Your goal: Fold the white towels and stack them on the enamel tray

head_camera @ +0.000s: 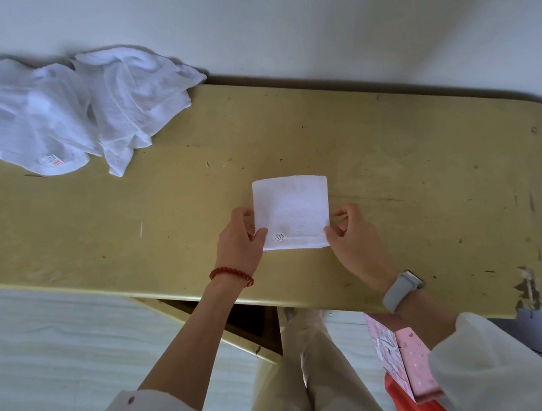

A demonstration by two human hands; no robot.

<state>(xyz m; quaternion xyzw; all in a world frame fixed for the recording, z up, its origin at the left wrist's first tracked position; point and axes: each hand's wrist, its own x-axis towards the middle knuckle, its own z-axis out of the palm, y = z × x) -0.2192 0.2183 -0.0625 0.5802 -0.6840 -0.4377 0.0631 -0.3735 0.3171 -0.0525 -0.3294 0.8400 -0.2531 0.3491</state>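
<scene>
Left hand (238,239) and right hand (350,231) pinched near corners of small square folded white towel (291,210) lying between them; enamel tray nowhere visible, perhaps off-frame.

You are looking down at a worn yellow table (390,162) standing against a plain white wall (279,14); its paint is chipping at the near right corner, and pale striped bedding (47,356) is lying below it.

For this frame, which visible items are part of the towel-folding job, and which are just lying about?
Part of the job:
- folded towel, pinched by the left hand and right hand
- pile of unfolded towels
- table as the work surface

Lying about:
- pink box

No enamel tray is in view.
</scene>
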